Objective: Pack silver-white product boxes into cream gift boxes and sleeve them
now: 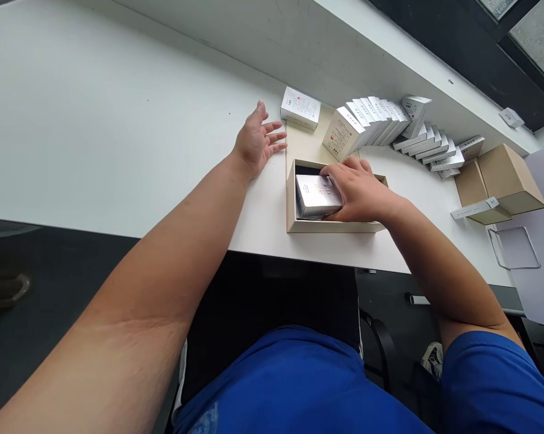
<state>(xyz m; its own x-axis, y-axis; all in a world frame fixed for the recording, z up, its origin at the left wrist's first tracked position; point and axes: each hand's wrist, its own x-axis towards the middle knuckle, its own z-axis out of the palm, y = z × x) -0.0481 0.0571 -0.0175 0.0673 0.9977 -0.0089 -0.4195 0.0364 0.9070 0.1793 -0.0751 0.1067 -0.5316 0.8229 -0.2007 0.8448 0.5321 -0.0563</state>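
Observation:
My right hand (355, 188) is closed around one end of a small silver-white carton (317, 191), which sits in the left part of an open cream box (330, 226). The hand and wrist hide most of the box's right half. My left hand (260, 141) is spread, palm facing right, above the table to the left of the box, holding nothing. Just beyond its fingertips lies another white carton (301, 108) with printed text. The cream lid flap (305, 141) lies flat behind the box.
A leaning row of white cartons (366, 123) lines the wall behind the box, with more stacked cartons (434, 147) to its right. Farther right stand a brown cardboard box (511, 181) and a wire frame (515, 248). The white table's front edge (262, 256) runs before my body.

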